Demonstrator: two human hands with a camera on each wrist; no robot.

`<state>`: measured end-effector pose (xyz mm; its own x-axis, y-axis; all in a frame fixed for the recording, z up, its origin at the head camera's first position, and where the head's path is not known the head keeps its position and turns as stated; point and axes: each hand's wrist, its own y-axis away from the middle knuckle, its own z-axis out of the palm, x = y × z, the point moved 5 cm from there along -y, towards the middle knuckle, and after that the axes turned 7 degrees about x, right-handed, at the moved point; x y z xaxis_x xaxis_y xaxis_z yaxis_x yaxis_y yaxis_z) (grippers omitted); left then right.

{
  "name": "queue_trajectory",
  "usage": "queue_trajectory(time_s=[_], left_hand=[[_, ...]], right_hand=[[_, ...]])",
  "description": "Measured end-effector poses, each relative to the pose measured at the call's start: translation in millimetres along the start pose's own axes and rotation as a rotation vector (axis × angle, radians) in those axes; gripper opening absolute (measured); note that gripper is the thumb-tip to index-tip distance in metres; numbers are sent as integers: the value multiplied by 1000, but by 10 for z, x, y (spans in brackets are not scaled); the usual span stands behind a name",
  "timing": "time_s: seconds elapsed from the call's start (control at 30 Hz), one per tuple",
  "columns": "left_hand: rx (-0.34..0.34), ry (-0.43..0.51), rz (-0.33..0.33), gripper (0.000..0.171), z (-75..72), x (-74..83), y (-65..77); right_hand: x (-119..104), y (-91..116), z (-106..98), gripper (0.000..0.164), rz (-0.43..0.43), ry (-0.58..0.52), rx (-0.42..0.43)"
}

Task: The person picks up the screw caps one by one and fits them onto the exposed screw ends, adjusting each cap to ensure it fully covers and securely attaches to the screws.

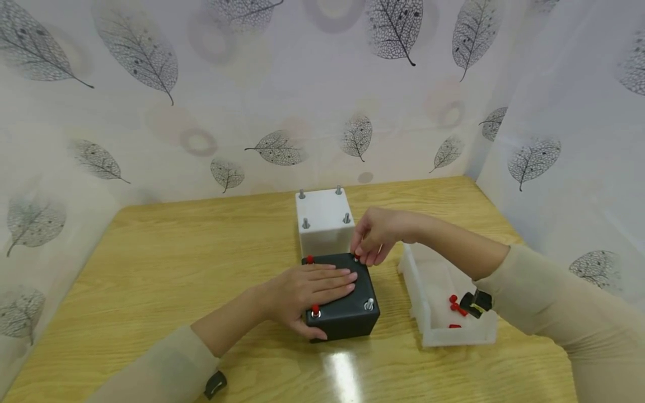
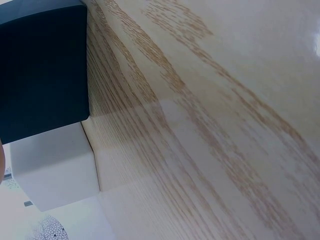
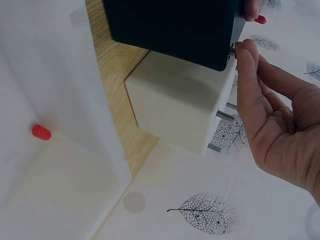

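Note:
A black box stands on the table with a bolt at each top corner. My left hand rests on its lid, fingers straight, the thumb down the front side. At the far right corner my right hand pinches a small red cap on the bolt there; the fingertips hide most of it. Red caps cover the far left bolt and the near left bolt. The near right bolt is bare metal. In the right wrist view, thumb and fingertips meet at the bolt.
Behind the black box stands a white box with bare bolts pointing up. To the right is a white tray holding several loose red caps. A leaf-patterned curtain closes off the back and sides of the wooden table.

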<state>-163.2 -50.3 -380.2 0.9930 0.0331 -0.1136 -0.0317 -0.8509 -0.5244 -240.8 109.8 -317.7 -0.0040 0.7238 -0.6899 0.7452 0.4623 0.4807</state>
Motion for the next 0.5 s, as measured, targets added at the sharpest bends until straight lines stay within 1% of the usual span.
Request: queue_trajectory(time_s=[0.5], left_hand=[[5, 0, 6, 92, 12, 7, -6]], right_hand=[[41, 16, 2, 15, 20, -14, -1]])
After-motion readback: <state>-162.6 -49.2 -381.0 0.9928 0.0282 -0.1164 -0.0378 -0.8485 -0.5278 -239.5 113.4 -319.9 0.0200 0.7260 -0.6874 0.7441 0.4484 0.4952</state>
